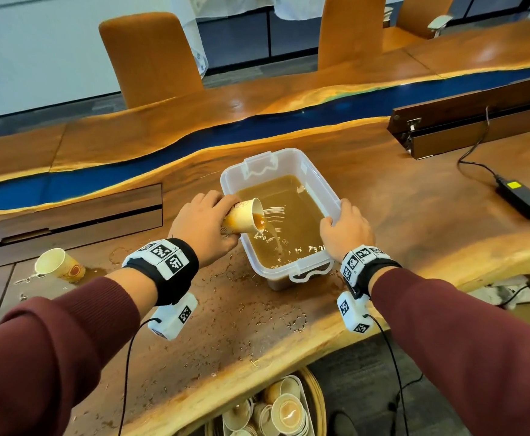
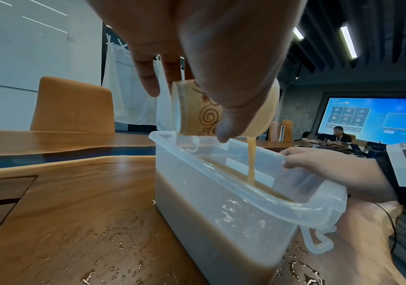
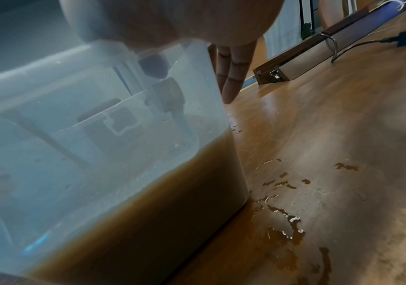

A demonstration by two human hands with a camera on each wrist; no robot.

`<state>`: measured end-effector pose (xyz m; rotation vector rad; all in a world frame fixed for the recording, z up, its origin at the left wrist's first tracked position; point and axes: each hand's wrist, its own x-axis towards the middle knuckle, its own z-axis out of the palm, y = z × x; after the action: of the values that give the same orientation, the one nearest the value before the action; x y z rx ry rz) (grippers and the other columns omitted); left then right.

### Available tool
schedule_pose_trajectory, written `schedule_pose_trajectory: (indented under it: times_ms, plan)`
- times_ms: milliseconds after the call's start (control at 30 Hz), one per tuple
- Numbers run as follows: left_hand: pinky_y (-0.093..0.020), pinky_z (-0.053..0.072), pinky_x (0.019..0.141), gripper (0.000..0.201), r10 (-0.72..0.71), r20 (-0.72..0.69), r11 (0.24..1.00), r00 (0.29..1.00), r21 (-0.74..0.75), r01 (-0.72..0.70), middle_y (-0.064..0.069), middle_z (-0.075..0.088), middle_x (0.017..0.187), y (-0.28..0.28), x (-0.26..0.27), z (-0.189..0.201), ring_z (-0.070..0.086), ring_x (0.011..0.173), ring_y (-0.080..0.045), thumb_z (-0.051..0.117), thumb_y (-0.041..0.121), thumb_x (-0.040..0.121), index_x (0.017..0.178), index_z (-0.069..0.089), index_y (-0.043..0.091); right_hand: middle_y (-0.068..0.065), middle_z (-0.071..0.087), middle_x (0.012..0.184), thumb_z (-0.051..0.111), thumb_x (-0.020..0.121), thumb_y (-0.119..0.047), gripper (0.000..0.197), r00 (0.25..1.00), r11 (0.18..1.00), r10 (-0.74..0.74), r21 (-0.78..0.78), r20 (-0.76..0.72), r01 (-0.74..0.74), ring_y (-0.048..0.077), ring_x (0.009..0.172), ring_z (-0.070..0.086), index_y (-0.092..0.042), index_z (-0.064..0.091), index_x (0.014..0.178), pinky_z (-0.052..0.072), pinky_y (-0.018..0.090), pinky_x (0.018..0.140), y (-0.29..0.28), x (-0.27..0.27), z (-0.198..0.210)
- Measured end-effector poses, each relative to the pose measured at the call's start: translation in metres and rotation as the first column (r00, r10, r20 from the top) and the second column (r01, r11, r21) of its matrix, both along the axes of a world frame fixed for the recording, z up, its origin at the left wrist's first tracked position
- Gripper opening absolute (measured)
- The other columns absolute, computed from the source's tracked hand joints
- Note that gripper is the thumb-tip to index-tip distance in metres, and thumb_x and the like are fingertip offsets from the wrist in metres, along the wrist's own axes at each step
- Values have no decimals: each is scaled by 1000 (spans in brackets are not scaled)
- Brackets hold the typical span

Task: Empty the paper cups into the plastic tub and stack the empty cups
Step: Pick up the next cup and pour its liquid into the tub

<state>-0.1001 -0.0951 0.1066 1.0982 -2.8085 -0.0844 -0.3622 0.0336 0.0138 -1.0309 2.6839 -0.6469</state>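
A translucent plastic tub (image 1: 315,179) (image 2: 221,212) (image 3: 99,135) stands mid-table, partly full of brown liquid. My left hand (image 1: 204,225) (image 2: 221,67) grips a patterned paper cup (image 1: 245,217) (image 2: 204,113), tipped over the tub's left rim. A stream of light brown liquid (image 2: 251,160) pours from it into the tub. My right hand (image 1: 345,231) (image 2: 331,173) holds the tub's right rim, thumb inside and fingers (image 3: 231,77) down the outer wall. Another paper cup (image 1: 59,265) stands on the table at the far left, mouth tilted toward me.
Brown drops and puddles (image 1: 257,309) (image 3: 285,227) spot the wooden table (image 1: 414,221) around the tub. A power adapter (image 1: 523,196) with cable lies at the right, behind it a long wooden box (image 1: 477,121). Below the table's near edge, a basket (image 1: 315,391) holds several used cups.
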Motion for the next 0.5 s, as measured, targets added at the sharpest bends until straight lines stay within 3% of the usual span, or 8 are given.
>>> schedule_pose_trajectory:
  times_ms: [500]
  plan:
    - [-40, 48, 87, 67, -40, 0, 999, 999, -26, 40, 1, 58, 125, -1, -8, 6, 52, 104, -23, 78, 44, 79, 139, 49, 33, 9, 57, 130, 45, 98, -39, 56, 1000, 1000, 2, -16, 2, -2, 33, 109, 61, -17, 39, 150, 50, 41, 88, 1, 0, 1]
